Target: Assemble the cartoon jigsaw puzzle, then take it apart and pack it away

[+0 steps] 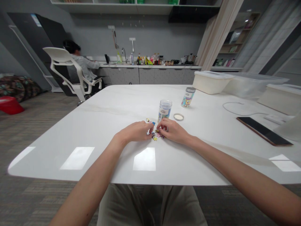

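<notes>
My left hand [136, 131] and my right hand [171, 129] rest on the white table [94, 125], fingertips meeting over a small heap of colourful puzzle pieces [155, 135]. Both hands have their fingers curled down onto the pieces in a pinch. Just behind them stands an open clear jar [164, 110] with a blue label. Its round lid [178, 117] lies flat to the right of it. A second small jar [188, 97] with a metal lid and cartoon label stands farther back.
A dark phone [264, 131] and a white cable [237, 110] lie on the right of the table. White plastic bins [211, 81] line the far right edge. A person sits in a white chair [68, 72] at the back left, near a kitchen counter.
</notes>
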Motion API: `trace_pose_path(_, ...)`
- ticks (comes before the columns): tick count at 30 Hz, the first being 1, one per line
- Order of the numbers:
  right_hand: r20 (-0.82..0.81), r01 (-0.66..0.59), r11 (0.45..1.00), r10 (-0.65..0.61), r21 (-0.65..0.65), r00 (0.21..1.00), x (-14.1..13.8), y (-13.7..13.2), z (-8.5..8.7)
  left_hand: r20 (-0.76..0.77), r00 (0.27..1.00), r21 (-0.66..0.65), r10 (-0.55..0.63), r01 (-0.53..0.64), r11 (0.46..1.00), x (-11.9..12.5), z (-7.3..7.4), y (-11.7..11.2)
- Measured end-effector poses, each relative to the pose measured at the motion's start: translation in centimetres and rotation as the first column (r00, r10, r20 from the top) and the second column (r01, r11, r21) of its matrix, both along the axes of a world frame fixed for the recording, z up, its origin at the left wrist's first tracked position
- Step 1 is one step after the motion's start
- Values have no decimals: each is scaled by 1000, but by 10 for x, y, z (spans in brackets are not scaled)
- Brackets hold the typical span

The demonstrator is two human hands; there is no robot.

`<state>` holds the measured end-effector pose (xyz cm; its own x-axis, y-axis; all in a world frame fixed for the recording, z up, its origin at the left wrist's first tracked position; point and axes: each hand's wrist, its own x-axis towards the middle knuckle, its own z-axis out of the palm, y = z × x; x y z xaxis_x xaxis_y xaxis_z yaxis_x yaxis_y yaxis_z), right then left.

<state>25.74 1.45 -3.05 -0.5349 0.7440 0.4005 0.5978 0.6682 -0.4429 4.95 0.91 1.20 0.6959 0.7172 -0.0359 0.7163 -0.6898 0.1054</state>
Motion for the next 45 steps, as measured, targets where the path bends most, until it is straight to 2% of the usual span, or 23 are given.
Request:
trace_pose_path(16, 10, -26, 1000, 26, -4, 1000, -1, -1, 0, 4, 1000, 60, 11, -12, 998, 0, -3, 3)
trace_pose_path(20, -73, -9, 998, 14, 67, 997, -1, -3, 4, -15, 1000, 80, 6, -4, 997, -2, -4, 4)
trace_pose_path(22, -175, 48, 988, -21, 147, 984, -1, -6, 10, -19, 1000, 88, 7, -6, 996, -2, -4, 5)
trace_pose_path(25, -335, 218, 947, -131, 236, 933, 2, -7, 23, -26, 999, 96, 19, -17, 995, -2, -3, 4)
trace_pose_path(28, -468, 396, 880, -244, 262, 850, 8, -2, 34, -17, 1000, 87, 9, -7, 996, -1, -4, 4)
trace_pose_path(31, -538, 473, 846, -286, 247, 793, 13, 10, 39, -20, 1000, 82, 14, -12, 997, -2, -3, 4)
trace_pose_path(35, -520, 453, 870, -300, 196, 800, 13, 19, 39, -34, 999, 91, 32, -29, 995, -1, -1, 2)
trace_pose_path(40, -475, 389, 905, -270, 171, 838, 11, 16, 38, -49, 998, 91, 36, -32, 995, 0, 0, 2)
trace_pose_path(45, -485, 409, 899, -290, 158, 825, 14, 18, 35, -40, 999, 92, 35, -31, 995, -1, -1, 3)
